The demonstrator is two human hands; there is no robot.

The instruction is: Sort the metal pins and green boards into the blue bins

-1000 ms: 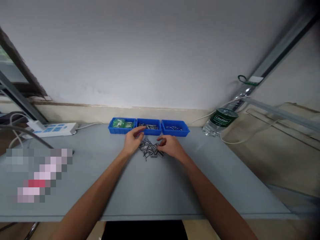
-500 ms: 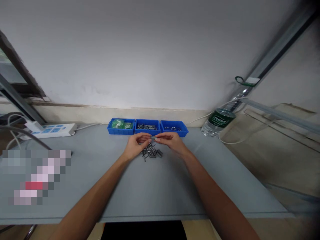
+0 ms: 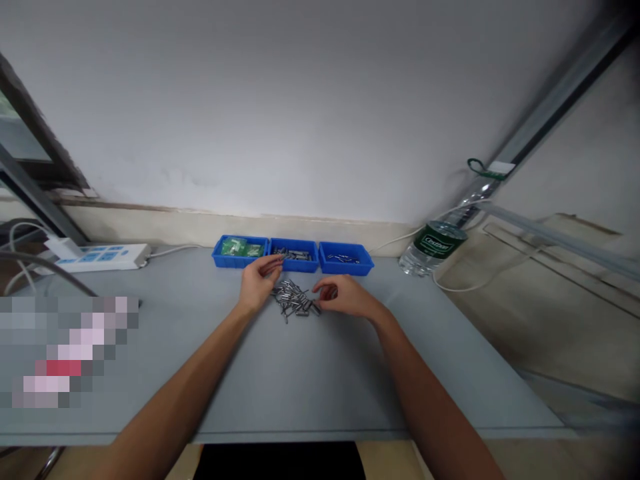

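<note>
"Watching remotely, I see metal parts [image 3: 293, 294] heaped on the table [image 3: 300, 380]; the hands?"
"Right hand [image 3: 346, 295] half-curled at the heap's right edge; left hand [image 3: 256, 287] nearly pinched by the middle blue tray's [image 3: 301, 267] front rim; whether either holds anything, I cannot tell; pale wall [image 3: 310, 133] behind."

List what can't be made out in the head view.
Head view:
Whether the left hand holds anything: too small.
Whether the right hand touches the metal pile: the hand hides contact.
Part of the middle blue bin: behind the left hand.
Under the pixelated patch: masked.
</note>
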